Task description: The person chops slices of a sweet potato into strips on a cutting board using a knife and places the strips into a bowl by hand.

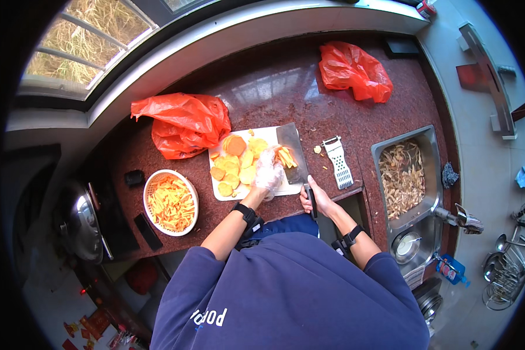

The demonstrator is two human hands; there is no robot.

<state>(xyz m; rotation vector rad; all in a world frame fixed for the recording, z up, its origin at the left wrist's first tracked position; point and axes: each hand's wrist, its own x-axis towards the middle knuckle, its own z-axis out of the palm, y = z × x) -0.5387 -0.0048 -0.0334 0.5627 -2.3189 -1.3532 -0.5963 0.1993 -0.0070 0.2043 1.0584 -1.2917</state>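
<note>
My left hand [269,170], in a clear plastic glove, is over a bunch of orange root-vegetable strips [286,157], which look like sweet potato. Its fingers close around the near end of the bunch; the glove partly hides them. The strips rest against the broad blade of a cleaver [294,131], tilted or flat on the board's right side. My right hand [318,197] grips the cleaver's black handle. Left of my gloved hand, several round orange slices [234,145] lie overlapping on the white cutting board [223,194].
A basket [196,205] of cut strips stands left, near a dark phone-like slab [148,232]. Red plastic bags [183,124] lie behind the board and at the back right [354,70]. A white grater [339,164] lies right of the cleaver. The steel sink [433,175] holds peelings.
</note>
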